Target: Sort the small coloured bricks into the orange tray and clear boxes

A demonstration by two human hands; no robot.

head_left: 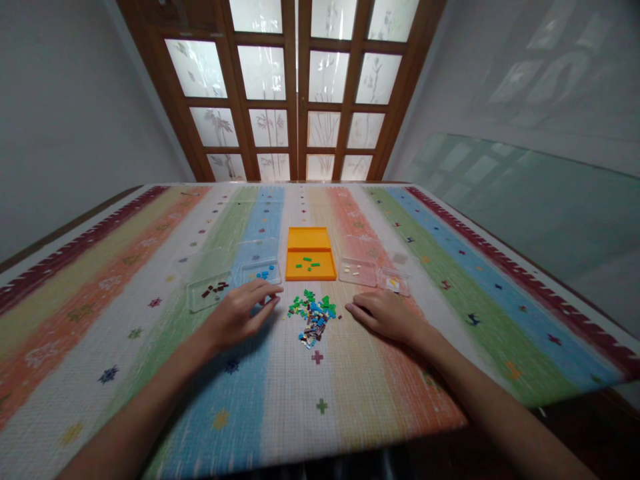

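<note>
A small heap of tiny coloured bricks, green, blue, brown and grey, lies on the striped table between my hands. My left hand rests flat to the heap's left, fingers stretched toward a clear box with blue pieces. My right hand lies palm down right of the heap, fingers loosely curled and pointing at it, holding nothing I can see. Behind the heap sits an open orange box holding a few green pieces.
A row of clear boxes flanks the orange one: one with brown pieces at left, one with pale pieces and one with yellow pieces at right. The striped tablecloth ends at the near edge. Wooden glazed doors stand behind.
</note>
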